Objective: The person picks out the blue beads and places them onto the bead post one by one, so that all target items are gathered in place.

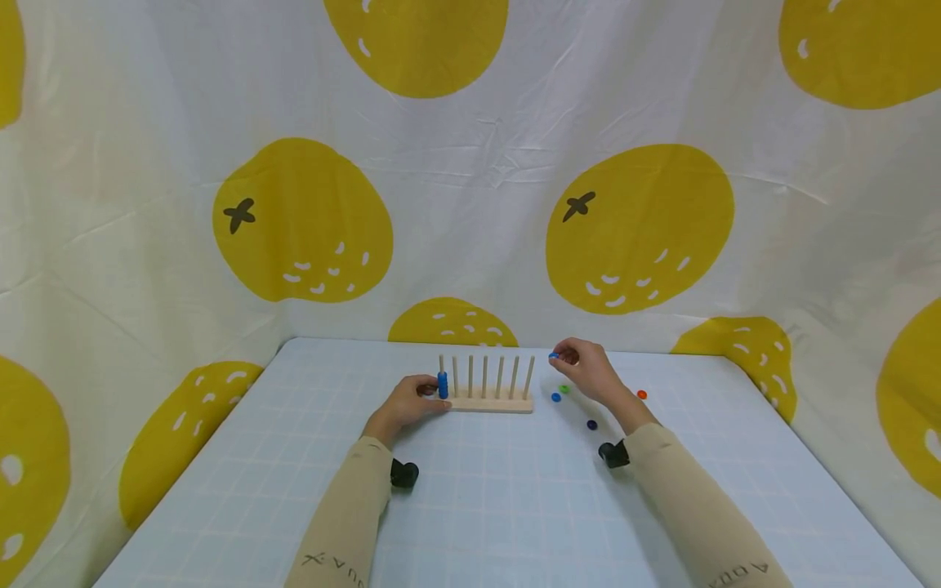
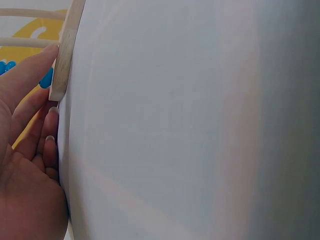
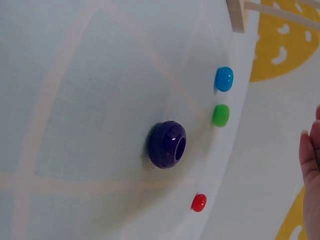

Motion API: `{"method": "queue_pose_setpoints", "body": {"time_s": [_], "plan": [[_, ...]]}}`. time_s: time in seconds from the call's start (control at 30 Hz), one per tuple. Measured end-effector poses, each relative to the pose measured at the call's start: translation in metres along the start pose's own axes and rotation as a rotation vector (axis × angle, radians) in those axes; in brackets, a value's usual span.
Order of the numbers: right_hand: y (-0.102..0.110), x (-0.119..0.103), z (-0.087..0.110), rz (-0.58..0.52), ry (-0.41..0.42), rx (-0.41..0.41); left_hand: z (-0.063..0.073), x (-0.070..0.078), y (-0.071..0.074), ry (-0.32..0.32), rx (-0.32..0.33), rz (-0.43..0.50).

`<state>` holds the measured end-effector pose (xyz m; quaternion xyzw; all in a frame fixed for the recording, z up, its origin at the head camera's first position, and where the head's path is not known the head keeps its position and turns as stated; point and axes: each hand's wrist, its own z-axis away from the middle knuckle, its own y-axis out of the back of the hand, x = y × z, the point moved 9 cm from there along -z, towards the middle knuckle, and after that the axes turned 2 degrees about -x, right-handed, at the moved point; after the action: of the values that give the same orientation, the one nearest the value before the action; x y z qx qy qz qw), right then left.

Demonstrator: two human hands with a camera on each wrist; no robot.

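A wooden peg rack (image 1: 491, 405) with several upright pegs stands toward the table's far side. Blue beads (image 1: 443, 385) are stacked on its leftmost peg. My left hand (image 1: 403, 402) grips the left end of the base; in the left wrist view the thumb lies against the wood (image 2: 63, 65) and the other fingers are behind it. Right of the rack, above the table, my right hand (image 1: 588, 371) pinches a blue bead (image 1: 553, 356) between thumb and fingertips. The right wrist view shows only part of that hand (image 3: 312, 165), without the held bead.
Below the right hand lie a blue bead (image 1: 556, 398), a green bead (image 1: 564, 389) and a dark purple bead (image 1: 591, 425). An orange-red bead (image 1: 642, 394) lies farther right. Behind the table hangs a white curtain (image 1: 470, 204) with yellow fruit prints.
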<state>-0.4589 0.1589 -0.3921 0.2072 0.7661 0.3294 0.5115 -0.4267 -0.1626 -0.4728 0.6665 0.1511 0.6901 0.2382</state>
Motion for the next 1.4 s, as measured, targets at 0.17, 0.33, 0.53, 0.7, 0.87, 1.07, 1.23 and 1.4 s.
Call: {"method": "queue_pose_setpoints", "body": {"time_s": [0.17,0.33,0.53,0.7,0.87,1.07,1.23,1.4], "plan": [[0.004,-0.007,0.005,-0.003,0.021,0.020,-0.002,-0.003,-0.001,0.008,0.001,0.006],[0.008,-0.013,0.008,-0.005,0.038,0.038,-0.003,-0.004,0.000,0.013,0.004,0.003],[0.011,-0.020,0.013,0.004,0.070,0.051,-0.004,-0.005,0.000,0.015,0.003,0.006],[0.011,-0.026,0.017,0.006,0.085,0.056,-0.005,-0.006,0.000,0.011,-0.001,0.002],[0.012,-0.034,0.019,0.001,0.103,0.064,-0.005,-0.005,-0.001,0.006,0.000,0.005],[0.010,-0.045,0.019,-0.015,0.128,0.068,-0.005,-0.005,-0.001,0.005,-0.002,0.004],[0.006,-0.055,0.019,-0.019,0.160,0.063,-0.007,-0.008,-0.001,0.013,-0.004,-0.004],[0.001,-0.065,0.018,-0.025,0.196,0.062,-0.008,-0.008,-0.002,0.016,0.000,-0.009]]}}
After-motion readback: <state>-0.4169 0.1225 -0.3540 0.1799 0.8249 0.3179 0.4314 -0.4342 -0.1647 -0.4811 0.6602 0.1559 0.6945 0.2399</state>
